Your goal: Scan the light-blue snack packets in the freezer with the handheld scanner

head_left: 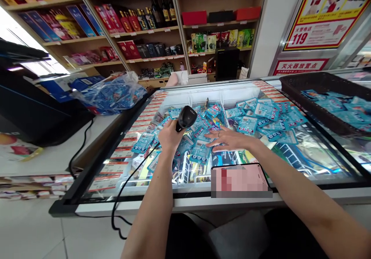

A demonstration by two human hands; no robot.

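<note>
Right forearm (301, 191) beside phone (240, 178): bump could dislodge it | left hand (170, 137) grips scanner (187, 117); cord (112, 217) could drag packets (199, 151) | right hand (228, 139) spread open

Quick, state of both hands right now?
Left hand: closed, holding a black scanner.
Right hand: open, over blue packets; contact unclear.

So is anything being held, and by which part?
The left hand holds a black scanner by its handle; the right hand, spread over blue packets, appears to hold nothing.
</note>
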